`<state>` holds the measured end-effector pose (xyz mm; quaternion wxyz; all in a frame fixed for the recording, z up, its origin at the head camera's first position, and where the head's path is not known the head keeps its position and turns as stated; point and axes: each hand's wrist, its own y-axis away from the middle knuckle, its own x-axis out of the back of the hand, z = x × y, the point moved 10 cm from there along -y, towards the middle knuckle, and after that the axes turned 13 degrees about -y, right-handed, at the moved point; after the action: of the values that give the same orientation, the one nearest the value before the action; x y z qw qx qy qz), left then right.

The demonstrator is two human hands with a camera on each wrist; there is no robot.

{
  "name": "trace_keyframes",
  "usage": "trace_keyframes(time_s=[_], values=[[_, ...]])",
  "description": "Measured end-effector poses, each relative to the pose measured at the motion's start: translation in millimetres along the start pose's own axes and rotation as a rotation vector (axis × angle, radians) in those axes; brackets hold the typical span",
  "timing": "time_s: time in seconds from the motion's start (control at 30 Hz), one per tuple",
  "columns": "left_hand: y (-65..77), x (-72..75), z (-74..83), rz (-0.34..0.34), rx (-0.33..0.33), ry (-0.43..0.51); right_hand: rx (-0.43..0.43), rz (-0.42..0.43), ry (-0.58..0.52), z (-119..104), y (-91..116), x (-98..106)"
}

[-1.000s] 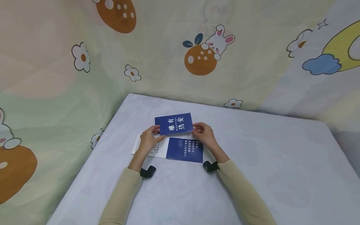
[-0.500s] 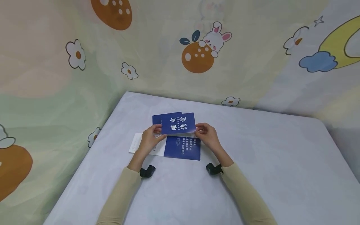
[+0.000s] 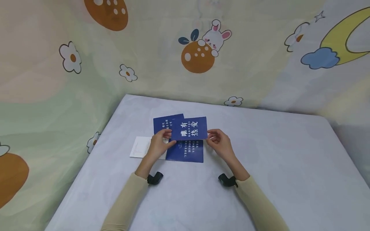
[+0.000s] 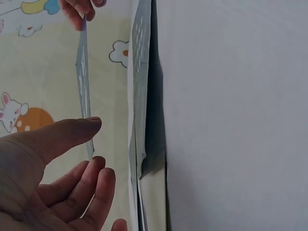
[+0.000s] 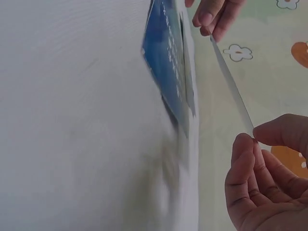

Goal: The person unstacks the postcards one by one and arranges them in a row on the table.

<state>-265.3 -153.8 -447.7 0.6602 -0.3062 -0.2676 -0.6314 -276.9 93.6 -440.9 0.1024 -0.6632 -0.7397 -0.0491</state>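
Note:
In the head view, a dark blue card (image 3: 189, 129) with large white characters is held up above the table by both hands. My left hand (image 3: 158, 144) pinches its left end between thumb and fingers. At the opposite end, my right hand (image 3: 221, 143) pinches the lower right corner. The right wrist view shows this card (image 5: 233, 89) edge-on, stretched between the two hands. Behind and below it lie a blue card (image 3: 162, 124) at the back, a blue card (image 3: 185, 156) at the front and a white card (image 3: 140, 147) on the left, each partly covered.
The cards lie on a white-covered table (image 3: 274, 166), toward its left half. A fabric backdrop (image 3: 156, 48) printed with rabbits, oranges and flowers rises along the back and left edges. Each wrist wears a small black camera (image 3: 155, 178).
Both hands have shifted right with the held card. More of the blue card at the back now shows, while the held card covers more of the front blue card's top.

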Motion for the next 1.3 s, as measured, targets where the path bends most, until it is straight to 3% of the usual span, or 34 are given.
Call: trace_keyframes(time_s=[0.2, 0.7, 1.3], values=[[3.7, -10.3, 8.0, -0.032, -0.004, -0.021, 0.003, 0.012, 0.006, 9.2, 11.7, 13.7], [14.5, -42.5, 41.3, -0.116, -0.128, 0.046, -0.059, 0.040, 0.001, 24.2, 43.0, 54.7], [38.5, -82.5, 73.7, -0.261, -0.243, 0.043, -0.087, 0.078, 0.197, 40.4, 81.4, 95.4]])
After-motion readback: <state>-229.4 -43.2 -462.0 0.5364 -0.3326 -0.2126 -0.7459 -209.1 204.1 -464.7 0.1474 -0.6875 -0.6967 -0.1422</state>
